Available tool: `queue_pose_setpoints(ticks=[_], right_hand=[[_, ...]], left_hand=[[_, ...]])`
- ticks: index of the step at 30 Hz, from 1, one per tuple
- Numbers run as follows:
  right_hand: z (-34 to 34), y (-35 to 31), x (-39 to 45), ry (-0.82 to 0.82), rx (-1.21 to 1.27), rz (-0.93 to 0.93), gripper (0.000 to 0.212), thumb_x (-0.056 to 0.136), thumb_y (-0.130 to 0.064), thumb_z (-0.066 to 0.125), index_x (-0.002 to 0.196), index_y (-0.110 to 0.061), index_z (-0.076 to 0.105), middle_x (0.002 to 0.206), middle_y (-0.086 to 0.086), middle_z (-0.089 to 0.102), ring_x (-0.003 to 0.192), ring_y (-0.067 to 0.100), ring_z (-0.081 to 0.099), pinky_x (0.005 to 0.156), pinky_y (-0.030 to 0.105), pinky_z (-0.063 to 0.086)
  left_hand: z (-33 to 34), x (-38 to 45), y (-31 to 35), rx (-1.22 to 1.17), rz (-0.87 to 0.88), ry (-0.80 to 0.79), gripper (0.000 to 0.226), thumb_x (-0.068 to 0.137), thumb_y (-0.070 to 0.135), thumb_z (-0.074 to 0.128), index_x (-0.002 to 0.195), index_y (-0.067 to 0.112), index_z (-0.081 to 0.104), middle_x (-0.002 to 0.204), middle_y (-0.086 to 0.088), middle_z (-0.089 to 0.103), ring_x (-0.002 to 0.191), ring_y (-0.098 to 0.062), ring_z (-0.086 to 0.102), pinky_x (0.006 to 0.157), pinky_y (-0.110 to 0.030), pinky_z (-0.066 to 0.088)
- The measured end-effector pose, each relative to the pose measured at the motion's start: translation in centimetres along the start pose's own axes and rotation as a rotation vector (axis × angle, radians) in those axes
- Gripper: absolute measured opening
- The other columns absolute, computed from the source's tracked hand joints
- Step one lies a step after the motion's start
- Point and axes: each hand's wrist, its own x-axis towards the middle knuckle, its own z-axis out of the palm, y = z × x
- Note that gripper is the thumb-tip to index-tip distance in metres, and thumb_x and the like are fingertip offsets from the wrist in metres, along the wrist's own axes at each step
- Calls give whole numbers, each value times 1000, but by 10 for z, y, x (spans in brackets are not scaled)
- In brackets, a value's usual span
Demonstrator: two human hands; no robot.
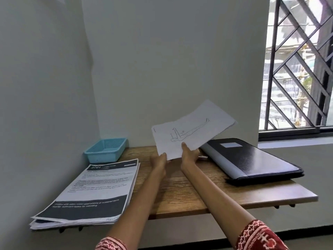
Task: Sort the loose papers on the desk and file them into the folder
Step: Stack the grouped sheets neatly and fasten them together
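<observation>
A white sheet with a line drawing (pixel 193 128) is held up above the middle of the wooden desk (pixel 180 192). My left hand (pixel 160 162) pinches its lower left corner and my right hand (pixel 189 153) grips its lower edge, thumb on the front. A second sheet seems to lie behind it. A stack of printed papers (pixel 93 192) lies on the desk's left side, overhanging the front edge. A closed black folder with a grey spine (pixel 252 159) lies on the right side.
A light blue plastic basket (pixel 106 149) stands at the back left against the wall. A small pale object (pixel 202 157) lies beside the folder's near left corner. A barred window (pixel 297 65) is at the right, walls behind and left.
</observation>
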Motion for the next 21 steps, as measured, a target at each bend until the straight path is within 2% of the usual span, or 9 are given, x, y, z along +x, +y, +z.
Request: queue_pose_setpoints(ticks=[2, 4, 7, 10, 11, 13, 16, 20, 21], right_hand=[[-13, -7, 7, 18, 9, 19, 59, 87, -9, 67, 138, -2, 38, 127, 3, 52, 120, 24, 51, 96, 23, 39], [-32, -18, 22, 92, -14, -32, 69, 85, -12, 70, 142, -4, 31, 137, 11, 48, 126, 26, 47, 103, 28, 36], [-55, -36, 46, 222, -226, -232, 79, 84, -14, 71, 146, -10, 22, 145, 18, 36, 131, 32, 40, 107, 38, 36], [-69, -53, 64, 219, -576, -490, 82, 83, -21, 70, 148, -14, 19, 150, 16, 29, 137, 34, 31, 110, 49, 30], [-70, -58, 68, 169, -676, -539, 83, 83, -23, 71, 148, -14, 20, 150, 15, 30, 137, 33, 30, 110, 51, 29], [-72, -62, 73, 19, -813, -578, 87, 81, -26, 73, 148, -13, 20, 150, 13, 31, 137, 31, 28, 109, 49, 31], [-70, -62, 74, -213, -1011, -568, 84, 79, -33, 74, 146, -16, 27, 147, 8, 37, 134, 29, 35, 110, 50, 30], [-62, -60, 70, -466, -889, -357, 45, 83, -27, 72, 121, -7, 58, 114, 13, 65, 98, 23, 63, 86, 35, 52], [-61, -59, 69, -509, -858, -316, 36, 84, -22, 72, 113, -3, 62, 107, 18, 68, 90, 24, 65, 81, 38, 53]], left_hand=[[-15, 15, 9, 109, -7, 24, 29, 87, -12, 45, 114, -11, 55, 114, -20, 60, 100, -32, 60, 79, -33, 51], [-35, 28, 25, 269, 28, -8, 28, 88, -9, 48, 115, -10, 55, 113, -16, 60, 101, -28, 59, 84, -29, 52], [-63, 38, 61, 653, 198, -99, 20, 87, -7, 48, 99, 2, 61, 91, -12, 58, 85, -23, 56, 58, -20, 47], [-76, 53, 93, 758, 271, -160, 17, 84, -11, 50, 89, -1, 64, 95, -22, 64, 87, -28, 60, 79, -37, 53], [-77, 54, 103, 757, 263, -189, 18, 85, -14, 49, 94, -7, 63, 98, -24, 63, 88, -31, 61, 79, -40, 55], [-75, 50, 120, 764, 223, -306, 22, 88, -17, 44, 106, -17, 56, 96, -23, 59, 79, -31, 62, 62, -29, 58], [-68, 42, 134, 855, 213, -492, 21, 91, -14, 42, 107, -13, 56, 82, -14, 60, 52, -9, 64, 48, -16, 52], [-62, 44, 133, 937, 185, -579, 18, 92, -11, 44, 90, -5, 61, 78, -11, 61, 50, -6, 64, 50, -16, 53], [-61, 46, 133, 947, 174, -589, 20, 92, -11, 44, 86, -3, 61, 77, -11, 62, 52, -7, 65, 52, -17, 53]])
